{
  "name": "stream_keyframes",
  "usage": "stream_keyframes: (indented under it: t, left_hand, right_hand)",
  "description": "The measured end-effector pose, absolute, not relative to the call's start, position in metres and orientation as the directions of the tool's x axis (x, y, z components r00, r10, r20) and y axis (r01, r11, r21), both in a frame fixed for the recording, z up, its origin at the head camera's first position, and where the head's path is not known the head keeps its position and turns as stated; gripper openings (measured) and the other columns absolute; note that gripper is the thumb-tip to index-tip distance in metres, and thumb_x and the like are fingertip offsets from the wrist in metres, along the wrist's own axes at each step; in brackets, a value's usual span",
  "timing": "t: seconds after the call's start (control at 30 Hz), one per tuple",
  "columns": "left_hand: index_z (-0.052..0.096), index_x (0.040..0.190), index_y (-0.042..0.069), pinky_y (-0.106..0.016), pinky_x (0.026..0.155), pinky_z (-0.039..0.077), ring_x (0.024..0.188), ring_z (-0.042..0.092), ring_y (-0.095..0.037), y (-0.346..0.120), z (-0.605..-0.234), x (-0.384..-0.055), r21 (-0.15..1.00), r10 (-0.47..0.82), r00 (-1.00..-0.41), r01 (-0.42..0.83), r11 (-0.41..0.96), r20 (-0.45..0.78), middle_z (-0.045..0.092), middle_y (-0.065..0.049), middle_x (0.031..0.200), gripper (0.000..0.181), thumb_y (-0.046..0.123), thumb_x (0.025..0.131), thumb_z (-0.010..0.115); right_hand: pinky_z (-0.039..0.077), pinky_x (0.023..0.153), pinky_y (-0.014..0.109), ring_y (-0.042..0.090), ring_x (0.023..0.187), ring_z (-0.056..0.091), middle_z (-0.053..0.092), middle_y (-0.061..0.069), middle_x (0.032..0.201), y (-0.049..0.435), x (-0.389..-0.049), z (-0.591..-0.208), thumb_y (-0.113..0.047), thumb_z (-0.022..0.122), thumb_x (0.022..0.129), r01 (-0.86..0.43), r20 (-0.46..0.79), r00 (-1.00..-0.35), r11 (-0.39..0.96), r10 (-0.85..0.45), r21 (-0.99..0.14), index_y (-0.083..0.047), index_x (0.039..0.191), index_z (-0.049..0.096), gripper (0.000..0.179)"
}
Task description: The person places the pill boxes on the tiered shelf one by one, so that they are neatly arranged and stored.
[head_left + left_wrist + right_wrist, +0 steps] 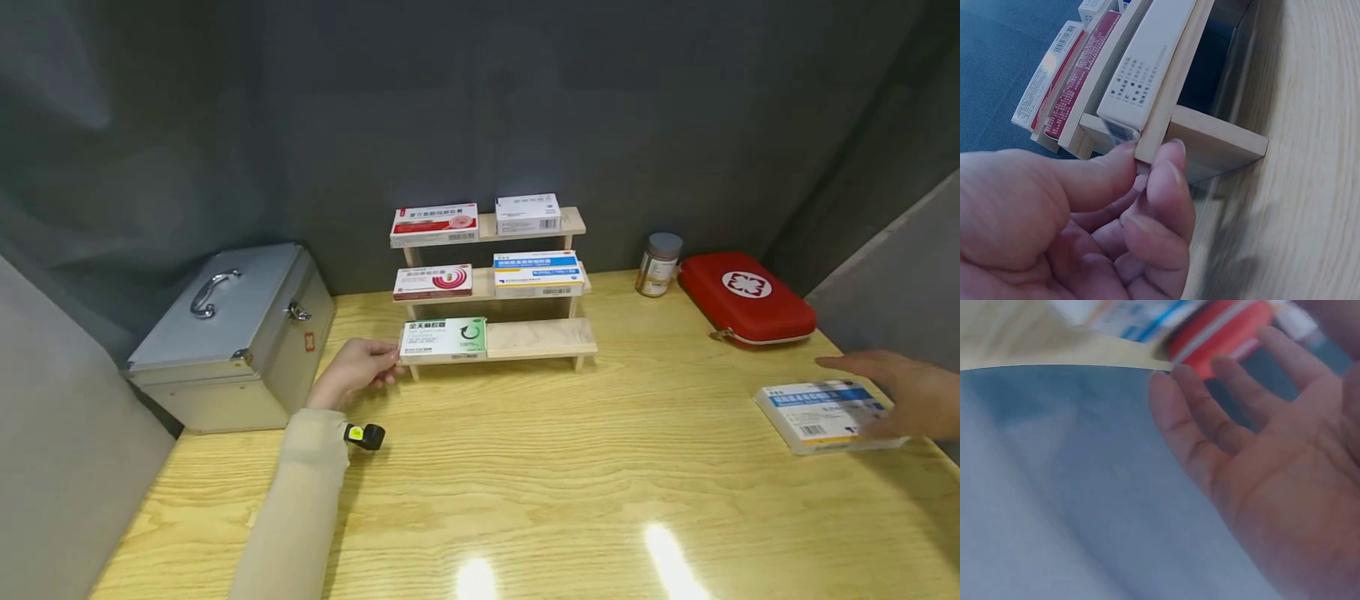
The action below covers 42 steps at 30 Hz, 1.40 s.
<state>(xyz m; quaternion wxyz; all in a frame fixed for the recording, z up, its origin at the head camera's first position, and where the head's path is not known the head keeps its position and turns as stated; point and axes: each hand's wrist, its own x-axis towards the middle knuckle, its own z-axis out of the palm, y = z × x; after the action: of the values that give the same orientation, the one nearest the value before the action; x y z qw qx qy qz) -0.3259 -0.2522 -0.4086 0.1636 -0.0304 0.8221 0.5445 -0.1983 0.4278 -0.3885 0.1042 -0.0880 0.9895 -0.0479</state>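
Observation:
A three-tier wooden display stand bears medicine boxes. My left hand pinches the left end of its bottom shelf between thumb and fingers, the thumb right at the corner of a white and green medicine box. My right hand, fingers spread and extended, reaches over a white and blue medicine box that lies at the right of the table. In the right wrist view the palm holds nothing, and the blurred box appears beyond the fingers.
A silver metal case stands at the left. A red first-aid pouch and a grey-lidded bottle are at the back right. On the upper tiers sit red and white boxes and a blue and white one. Dark cloth hangs behind.

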Motion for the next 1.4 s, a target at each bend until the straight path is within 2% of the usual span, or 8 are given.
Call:
stream_keyframes:
  t: [0.1, 0.2, 0.27, 0.43, 0.57, 0.97, 1.13, 1.4]
  left_hand:
    - [0.058, 0.131, -0.007, -0.019, 0.056, 0.047, 0.07, 0.06, -0.012, -0.253, -0.409, -0.325, 0.884, 0.127, -0.946, -0.224, 0.41, -0.299, 0.069, -0.019, 0.102, 0.033, 0.009, 0.103, 0.054]
    - [0.058, 0.13, -0.006, -0.019, 0.057, 0.047, 0.07, 0.06, -0.013, -0.253, -0.409, -0.325, 0.88, 0.126, -0.947, -0.218, 0.422, -0.295, 0.07, -0.018, 0.101, 0.032, 0.009, 0.103, 0.054]
    - [0.058, 0.13, -0.006, -0.019, 0.057, 0.047, 0.07, 0.06, -0.013, -0.253, -0.41, -0.325, 0.877, 0.128, -0.947, -0.215, 0.43, -0.295, 0.07, -0.016, 0.099, 0.032, 0.009, 0.103, 0.054]
    - [0.058, 0.131, -0.005, -0.02, 0.057, 0.047, 0.071, 0.061, -0.013, -0.253, -0.411, -0.325, 0.876, 0.127, -0.943, -0.226, 0.427, -0.306, 0.07, -0.015, 0.099, 0.032, 0.011, 0.103, 0.054]
    - [0.058, 0.131, -0.004, -0.02, 0.058, 0.047, 0.071, 0.061, -0.014, -0.254, -0.411, -0.325, 0.876, 0.132, -0.944, -0.22, 0.429, -0.301, 0.07, -0.017, 0.101, 0.032, 0.011, 0.103, 0.054]
    - [0.058, 0.131, -0.006, -0.02, 0.058, 0.047, 0.07, 0.061, -0.014, -0.255, -0.411, -0.324, 0.876, 0.13, -0.949, -0.205, 0.438, -0.287, 0.07, -0.02, 0.104, 0.033, 0.011, 0.103, 0.054]
    - [0.058, 0.132, -0.005, -0.021, 0.059, 0.047, 0.071, 0.061, -0.014, -0.255, -0.411, -0.325, 0.873, 0.131, -0.948, -0.207, 0.441, -0.291, 0.07, -0.019, 0.103, 0.033, 0.012, 0.103, 0.054]
    - [0.058, 0.131, -0.005, -0.02, 0.06, 0.049, 0.071, 0.061, -0.014, -0.255, -0.41, -0.327, 0.88, 0.132, -0.944, -0.223, 0.42, -0.302, 0.069, -0.017, 0.101, 0.033, 0.01, 0.102, 0.055]
  right_hand:
    - [0.039, 0.084, 0.073, 0.057, 0.108, 0.044, 0.033, 0.034, 0.132, 0.43, -0.196, -0.401, -0.034, 0.095, 0.053, -0.198, -0.181, -0.96, 0.975, -0.213, -0.099, -0.002, 0.146, 0.033, 0.116]
    - [0.036, 0.083, 0.076, 0.06, 0.107, 0.039, 0.026, 0.034, 0.136, 0.432, -0.196, -0.412, -0.036, 0.096, 0.049, -0.155, -0.206, -0.964, 0.985, -0.169, -0.083, -0.006, 0.149, 0.029, 0.124]
    - [0.035, 0.083, 0.077, 0.061, 0.105, 0.036, 0.023, 0.035, 0.137, 0.434, -0.197, -0.417, -0.037, 0.096, 0.051, -0.119, -0.247, -0.96, 0.99, -0.135, -0.076, -0.007, 0.149, 0.028, 0.123]
    - [0.037, 0.084, 0.074, 0.053, 0.101, 0.043, 0.031, 0.036, 0.132, 0.44, -0.198, -0.424, -0.028, 0.095, 0.057, -0.111, -0.281, -0.951, 0.99, -0.132, -0.087, -0.005, 0.145, 0.034, 0.11]
    - [0.036, 0.086, 0.075, 0.049, 0.1, 0.044, 0.034, 0.036, 0.129, 0.441, -0.199, -0.425, -0.023, 0.094, 0.056, -0.106, -0.285, -0.949, 0.988, -0.133, -0.109, -0.001, 0.142, 0.039, 0.104]
    - [0.04, 0.083, 0.071, 0.051, 0.101, 0.042, 0.028, 0.037, 0.129, 0.443, -0.203, -0.431, -0.019, 0.095, 0.055, -0.128, -0.269, -0.95, 0.983, -0.16, -0.133, 0.0, 0.142, 0.035, 0.107]
    - [0.041, 0.083, 0.07, 0.05, 0.1, 0.044, 0.031, 0.035, 0.126, 0.442, -0.206, -0.432, -0.018, 0.096, 0.052, -0.134, -0.255, -0.954, 0.984, -0.16, -0.115, 0.002, 0.139, 0.04, 0.105]
    - [0.038, 0.085, 0.073, 0.05, 0.099, 0.042, 0.03, 0.036, 0.125, 0.439, -0.207, -0.433, -0.02, 0.098, 0.05, -0.096, -0.272, -0.954, 0.988, -0.127, -0.124, 0.003, 0.138, 0.04, 0.108]
